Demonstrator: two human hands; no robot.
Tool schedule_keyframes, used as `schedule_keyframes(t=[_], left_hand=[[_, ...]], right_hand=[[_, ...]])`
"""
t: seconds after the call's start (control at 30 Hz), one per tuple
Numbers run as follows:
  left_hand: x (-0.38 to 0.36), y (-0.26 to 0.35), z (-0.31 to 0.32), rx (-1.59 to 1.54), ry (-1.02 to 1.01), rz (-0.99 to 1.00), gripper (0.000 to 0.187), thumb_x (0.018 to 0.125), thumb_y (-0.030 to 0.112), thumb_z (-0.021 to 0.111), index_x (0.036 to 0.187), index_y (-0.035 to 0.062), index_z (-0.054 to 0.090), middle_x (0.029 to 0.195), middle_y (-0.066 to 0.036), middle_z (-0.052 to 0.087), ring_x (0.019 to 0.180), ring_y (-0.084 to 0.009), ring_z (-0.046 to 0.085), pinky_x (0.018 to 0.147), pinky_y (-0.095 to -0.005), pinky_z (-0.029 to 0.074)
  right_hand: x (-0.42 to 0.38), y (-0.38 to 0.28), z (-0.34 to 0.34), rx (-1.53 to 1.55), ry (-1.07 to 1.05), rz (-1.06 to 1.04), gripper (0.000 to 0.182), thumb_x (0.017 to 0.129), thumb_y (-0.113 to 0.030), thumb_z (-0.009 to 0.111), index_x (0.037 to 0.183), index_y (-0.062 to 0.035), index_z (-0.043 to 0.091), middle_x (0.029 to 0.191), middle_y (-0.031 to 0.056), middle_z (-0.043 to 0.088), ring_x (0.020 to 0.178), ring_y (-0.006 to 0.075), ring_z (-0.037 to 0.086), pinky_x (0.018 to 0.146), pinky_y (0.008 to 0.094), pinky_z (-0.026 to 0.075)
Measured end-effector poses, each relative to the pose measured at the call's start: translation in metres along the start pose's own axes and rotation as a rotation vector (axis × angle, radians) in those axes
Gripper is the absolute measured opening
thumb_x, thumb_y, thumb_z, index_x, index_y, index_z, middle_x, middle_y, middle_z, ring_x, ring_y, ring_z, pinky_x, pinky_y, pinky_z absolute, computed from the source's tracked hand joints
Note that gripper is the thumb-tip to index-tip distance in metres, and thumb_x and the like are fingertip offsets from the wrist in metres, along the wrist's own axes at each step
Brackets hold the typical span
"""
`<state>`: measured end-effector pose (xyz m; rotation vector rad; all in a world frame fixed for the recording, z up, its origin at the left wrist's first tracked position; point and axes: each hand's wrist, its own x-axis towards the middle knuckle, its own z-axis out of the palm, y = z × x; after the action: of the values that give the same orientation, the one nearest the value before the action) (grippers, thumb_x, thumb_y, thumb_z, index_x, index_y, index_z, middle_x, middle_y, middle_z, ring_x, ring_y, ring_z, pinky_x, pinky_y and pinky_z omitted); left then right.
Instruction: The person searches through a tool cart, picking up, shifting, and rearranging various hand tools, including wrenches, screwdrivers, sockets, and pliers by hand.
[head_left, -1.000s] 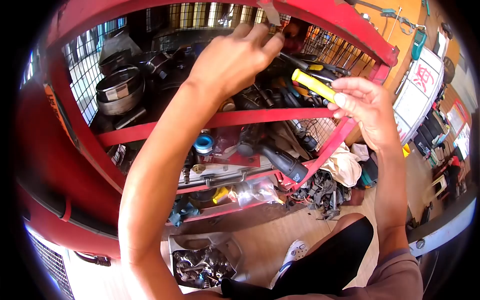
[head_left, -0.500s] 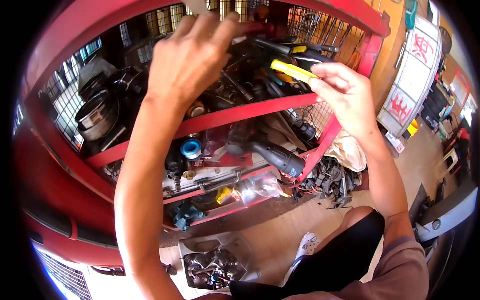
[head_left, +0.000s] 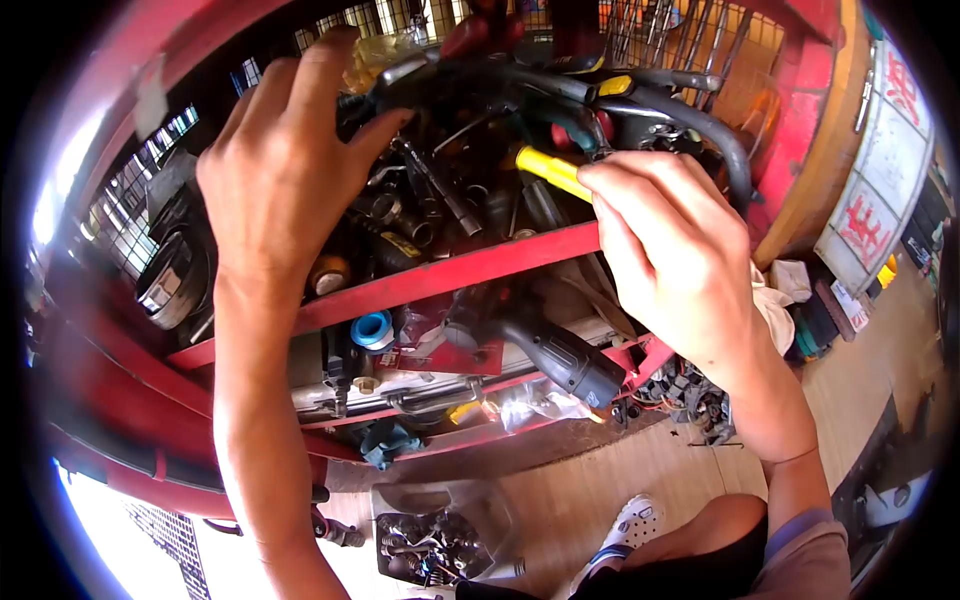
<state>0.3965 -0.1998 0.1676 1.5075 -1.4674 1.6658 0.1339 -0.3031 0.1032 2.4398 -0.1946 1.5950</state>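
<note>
- Yellow screwdriver handle [head_left: 548,170]: we are pinching it in our right hand [head_left: 665,255], just above the red shelf rail [head_left: 450,275].
- We are reaching our left hand [head_left: 275,165] with fingers spread wide into the piled tools [head_left: 440,195] on the upper shelf, holding nothing we can see.
- We are seeing a black power tool [head_left: 560,355] lying on the shelf below.

Strong daylight floods the scene, warm and saturated. The lower left corner blows out to pure white glare, and the mesh side of the red metal shelf rack [head_left: 480,265] glows against it. The shelf interiors sit in deep shadow, their tools murky. Fisheye distortion bends every straight edge, with a black vignette ringing the frame. Slight motion blur softens the outer parts.
</note>
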Motion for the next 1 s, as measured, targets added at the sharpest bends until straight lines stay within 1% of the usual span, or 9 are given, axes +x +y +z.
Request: schedule_keyframes(t=[0.1,0.13,0.2,0.33,0.43,0.53,0.63,0.73,1.0], left_hand=[[0.0,0.004,-0.002,0.016,-0.042,-0.056,0.065,0.07,0.039,0.095,0.127,0.0197,0.07,0.089,0.002,0.072,0.075,-0.0146,0.073,0.062,-0.0326,0.059],[0.001,0.005,-0.002,0.027,-0.029,-0.038,0.065,0.071,0.04,0.095,0.127,0.0195,0.07,0.085,0.001,0.072,0.071,-0.0135,0.072,0.062,-0.0312,0.058],[0.001,0.006,-0.002,0.026,-0.023,-0.044,0.065,0.071,0.038,0.096,0.128,0.0194,0.07,0.083,0.001,0.073,0.07,-0.0136,0.072,0.062,-0.0304,0.059],[0.001,0.007,0.0,-0.006,-0.02,-0.048,0.065,0.069,0.034,0.098,0.126,0.0169,0.071,0.08,0.0,0.074,0.068,-0.0128,0.071,0.062,-0.0291,0.059],[0.003,0.012,-0.004,0.029,-0.07,-0.084,0.063,0.068,0.03,0.099,0.123,0.0138,0.073,0.079,-0.001,0.075,0.067,-0.0124,0.07,0.062,-0.0288,0.058],[0.004,0.011,-0.003,-0.04,-0.057,-0.078,0.06,0.069,0.029,0.099,0.121,0.0122,0.073,0.078,-0.002,0.075,0.067,-0.0128,0.07,0.062,-0.0281,0.057],[0.003,0.015,-0.004,-0.07,-0.084,-0.143,0.059,0.069,0.028,0.099,0.12,0.0118,0.074,0.078,-0.003,0.075,0.066,-0.0131,0.068,0.062,-0.0278,0.057],[0.004,0.017,-0.004,-0.063,-0.087,-0.141,0.057,0.068,0.028,0.099,0.117,0.0111,0.075,0.074,-0.001,0.071,0.063,-0.012,0.066,0.06,-0.0275,0.056],[0.001,0.016,-0.003,-0.071,-0.129,-0.212,0.052,0.069,0.03,0.099,0.11,0.0106,0.075,0.069,0.001,0.065,0.057,-0.0089,0.061,0.054,-0.0258,0.052]], right_hand=[[-0.005,0.007,0.006,0.035,0.048,0.035,0.022,0.084,0.009,0.073,0.104,0.0023,0.073,0.101,0.0137,0.071,0.083,0.0286,0.069,0.074,0.0366,0.056],[-0.007,0.009,0.006,0.02,0.038,0.02,0.021,0.086,0.009,0.071,0.106,0.0036,0.072,0.102,0.0151,0.071,0.084,0.0299,0.068,0.074,0.0374,0.056],[-0.012,0.009,0.014,-0.004,0.081,-0.007,0.02,0.088,0.007,0.069,0.108,0.0049,0.072,0.102,0.0168,0.071,0.085,0.0312,0.068,0.075,0.0385,0.055],[-0.02,0.009,0.023,0.014,0.106,0.038,0.02,0.091,0.003,0.066,0.11,0.0068,0.071,0.103,0.0201,0.071,0.085,0.0323,0.068,0.075,0.0392,0.055],[-0.021,0.01,0.025,0.027,0.155,0.063,0.02,0.089,0.001,0.068,0.108,0.0058,0.072,0.099,0.0182,0.071,0.081,0.0303,0.066,0.072,0.0376,0.053],[-0.019,0.011,0.031,0.011,0.203,0.057,0.02,0.086,-0.002,0.071,0.105,0.0047,0.073,0.094,0.0155,0.071,0.076,0.0266,0.064,0.066,0.0349,0.05],[-0.021,0.01,0.031,-0.002,0.188,0.062,0.02,0.089,-0.004,0.07,0.106,0.0056,0.073,0.095,0.0164,0.071,0.077,0.0266,0.065,0.068,0.0347,0.05],[-0.02,0.007,0.029,-0.008,0.167,0.073,0.02,0.091,-0.004,0.068,0.107,0.0061,0.074,0.096,0.0167,0.072,0.078,0.0269,0.065,0.069,0.0348,0.051],[-0.019,0.005,0.024,0.002,0.127,0.103,0.02,0.09,-0.002,0.068,0.106,0.007,0.074,0.096,0.017,0.071,0.078,0.0281,0.065,0.068,0.0354,0.052]])
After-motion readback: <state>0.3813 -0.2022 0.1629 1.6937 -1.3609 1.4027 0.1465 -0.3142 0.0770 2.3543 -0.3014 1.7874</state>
